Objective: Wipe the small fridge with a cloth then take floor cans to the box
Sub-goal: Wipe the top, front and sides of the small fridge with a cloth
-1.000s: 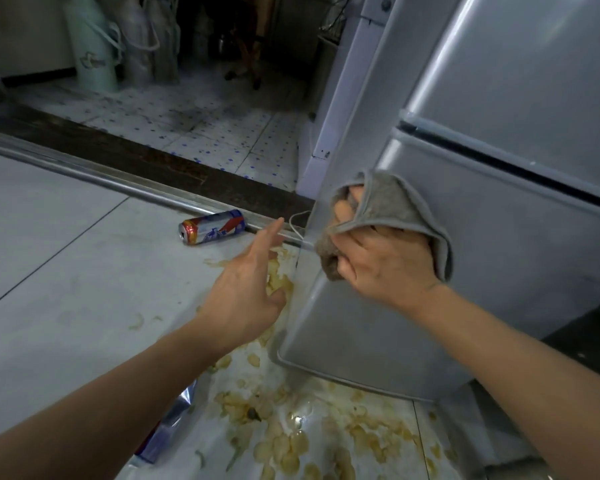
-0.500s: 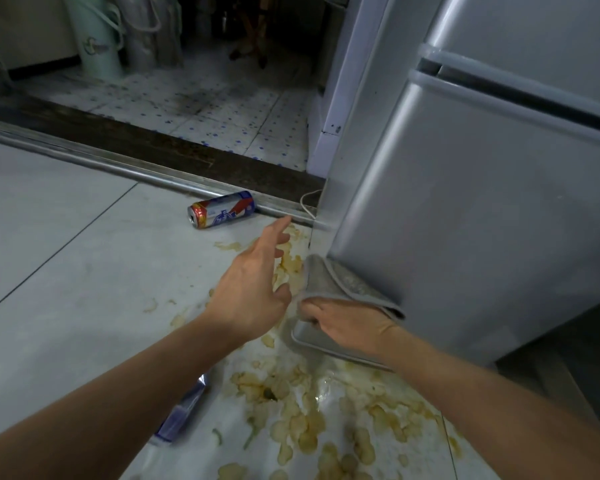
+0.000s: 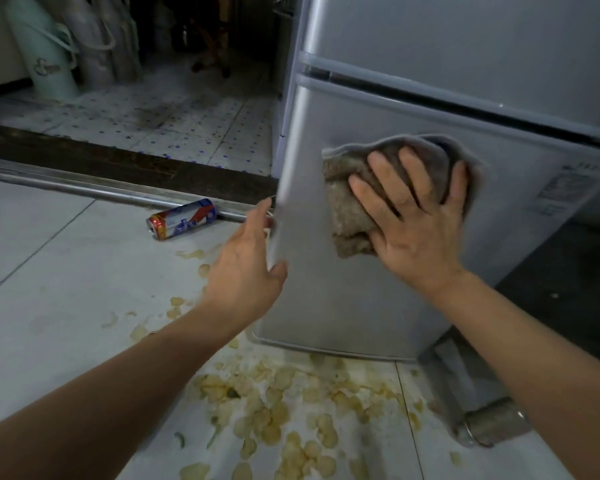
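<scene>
The right hand (image 3: 418, 233) is pressing the cloth (image 3: 350, 202) flat-fingered against the fridge (image 3: 326, 299) door, so wiping is underway. The left hand (image 3: 246, 268), its grip apart, is bracing the door edge. Well left of it, a can (image 3: 181, 219) is lying on the floor, awaiting pickup.

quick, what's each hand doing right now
Left hand: open, fingers straight, holding nothing, at the fridge door's left edge.
Right hand: open, spread fingers pressing the cloth flat against the fridge door.
</scene>
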`<state>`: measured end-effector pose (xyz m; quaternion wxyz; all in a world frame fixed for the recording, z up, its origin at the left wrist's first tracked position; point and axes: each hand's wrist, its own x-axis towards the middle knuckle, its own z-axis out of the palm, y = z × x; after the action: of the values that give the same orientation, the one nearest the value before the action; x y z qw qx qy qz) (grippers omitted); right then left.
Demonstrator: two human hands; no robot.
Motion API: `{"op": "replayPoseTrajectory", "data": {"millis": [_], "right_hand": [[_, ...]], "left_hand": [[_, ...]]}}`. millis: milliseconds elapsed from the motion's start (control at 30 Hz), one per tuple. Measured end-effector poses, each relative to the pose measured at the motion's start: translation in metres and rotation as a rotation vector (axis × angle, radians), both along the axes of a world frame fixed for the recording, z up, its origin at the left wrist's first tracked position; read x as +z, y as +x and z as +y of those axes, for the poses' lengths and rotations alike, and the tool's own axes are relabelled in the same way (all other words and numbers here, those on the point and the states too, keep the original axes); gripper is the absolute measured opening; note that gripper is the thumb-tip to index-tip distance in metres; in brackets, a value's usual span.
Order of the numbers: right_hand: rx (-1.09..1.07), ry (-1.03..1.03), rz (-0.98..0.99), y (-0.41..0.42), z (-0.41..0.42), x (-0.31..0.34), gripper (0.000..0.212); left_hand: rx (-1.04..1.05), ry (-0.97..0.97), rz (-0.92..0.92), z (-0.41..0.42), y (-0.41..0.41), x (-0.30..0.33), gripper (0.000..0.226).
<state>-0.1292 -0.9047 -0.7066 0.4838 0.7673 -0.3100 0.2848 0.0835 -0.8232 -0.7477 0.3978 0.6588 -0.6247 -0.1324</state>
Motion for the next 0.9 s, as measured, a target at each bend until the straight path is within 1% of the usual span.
{"op": "replayPoseTrajectory", "data": {"millis": [67,100,200,267,333,400,467,567,600,667,733,767,800,867,900], "right_hand": [[-0.035,0.057,-0.047,-0.002,0.001,-0.028,0.061],[-0.028,0.082,0.002,-0.003,0.002,-0.044,0.064],[0.063,0.125,0.295,-0.019,0.001,-0.087,0.062],[0.075,0.195,0.437,-0.033,0.001,-0.105,0.065],[0.074,0.268,0.521,-0.042,0.006,-0.114,0.073],[0.122,0.295,0.539,-0.047,0.011,-0.11,0.077],[0.131,0.251,0.473,-0.053,0.009,-0.091,0.075],[0.029,0.124,0.17,-0.068,-0.002,-0.051,0.065],[0.006,0.093,0.096,-0.072,-0.005,-0.045,0.062],[-0.004,0.091,-0.003,-0.074,-0.008,-0.051,0.062],[-0.017,0.115,-0.023,-0.071,-0.005,-0.076,0.061],[-0.016,0.132,0.033,-0.072,-0.001,-0.092,0.062],[-0.005,0.162,0.132,-0.077,0.002,-0.108,0.064],[0.021,0.266,0.355,-0.094,0.006,-0.133,0.078],[0.016,0.305,0.428,-0.102,0.008,-0.139,0.083]], "left_hand": [[0.043,-0.032,0.012,-0.007,-0.011,-0.001,0.084],[0.065,-0.052,0.019,-0.009,-0.015,-0.002,0.083],[0.121,-0.095,0.014,-0.012,-0.023,-0.007,0.084],[0.159,-0.092,-0.004,-0.013,-0.028,-0.009,0.085],[0.188,-0.069,-0.017,-0.012,-0.032,-0.01,0.084],[0.202,-0.052,-0.018,-0.011,-0.034,-0.009,0.082],[0.209,-0.032,-0.021,-0.01,-0.036,-0.006,0.081],[0.235,-0.024,-0.045,-0.012,-0.04,-0.004,0.08],[0.246,-0.024,-0.046,-0.012,-0.041,-0.005,0.079],[0.259,-0.033,-0.037,-0.013,-0.043,-0.007,0.079],[0.263,-0.041,-0.029,-0.014,-0.043,-0.009,0.079],[0.263,-0.041,-0.03,-0.013,-0.043,-0.009,0.08],[0.262,-0.041,-0.032,-0.012,-0.043,-0.008,0.08],[0.267,-0.048,-0.041,-0.007,-0.046,-0.007,0.082],[0.272,-0.066,-0.051,-0.003,-0.048,-0.007,0.084]]}}
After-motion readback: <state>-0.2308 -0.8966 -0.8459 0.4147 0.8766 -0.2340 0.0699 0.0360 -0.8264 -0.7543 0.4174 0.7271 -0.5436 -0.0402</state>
